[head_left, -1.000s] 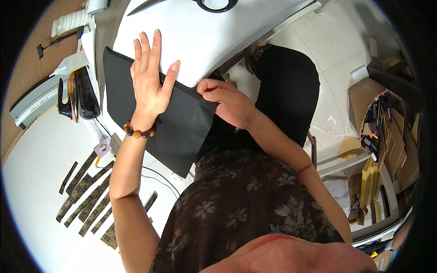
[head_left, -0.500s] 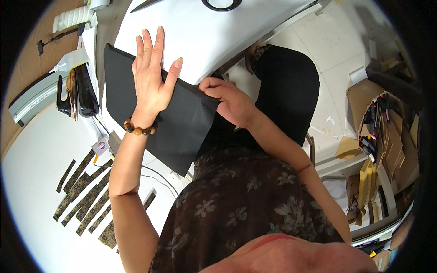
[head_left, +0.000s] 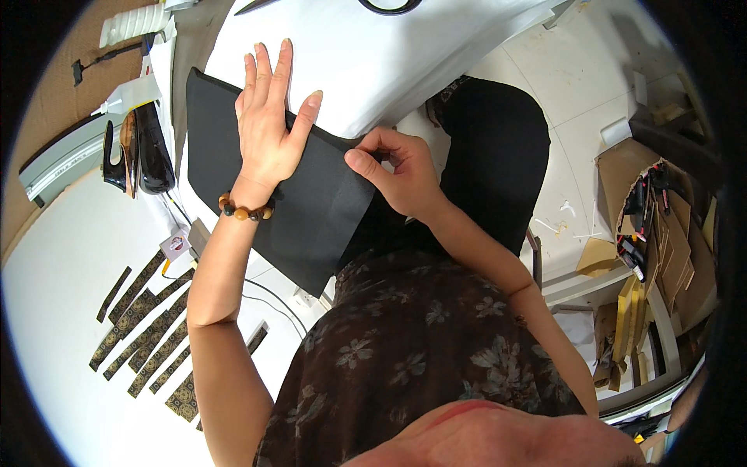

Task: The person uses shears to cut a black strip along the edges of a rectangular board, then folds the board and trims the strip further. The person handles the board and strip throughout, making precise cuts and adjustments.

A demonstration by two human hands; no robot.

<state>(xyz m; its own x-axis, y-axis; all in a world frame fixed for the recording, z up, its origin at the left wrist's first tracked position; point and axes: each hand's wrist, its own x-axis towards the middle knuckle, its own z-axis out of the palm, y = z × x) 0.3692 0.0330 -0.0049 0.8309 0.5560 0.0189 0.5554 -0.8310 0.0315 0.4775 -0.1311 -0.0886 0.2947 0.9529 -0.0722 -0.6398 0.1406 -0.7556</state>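
Brown cardboard boxes (head_left: 646, 226) at right; small white label tag (head_left: 174, 244) beside cable

The left hand (head_left: 268, 128) lies flat, fingers (head_left: 264, 74) spread, on a black fabric sheet (head_left: 303, 210) that rests on the white table (head_left: 373, 54) and hangs over its near edge. The right hand (head_left: 401, 175) pinches the sheet's right edge between thumb and fingers. A bead bracelet (head_left: 245, 210) circles the left wrist. Left of the sheet sits an iron (head_left: 140, 152); patterned strips (head_left: 144, 331) lie nearer the person.
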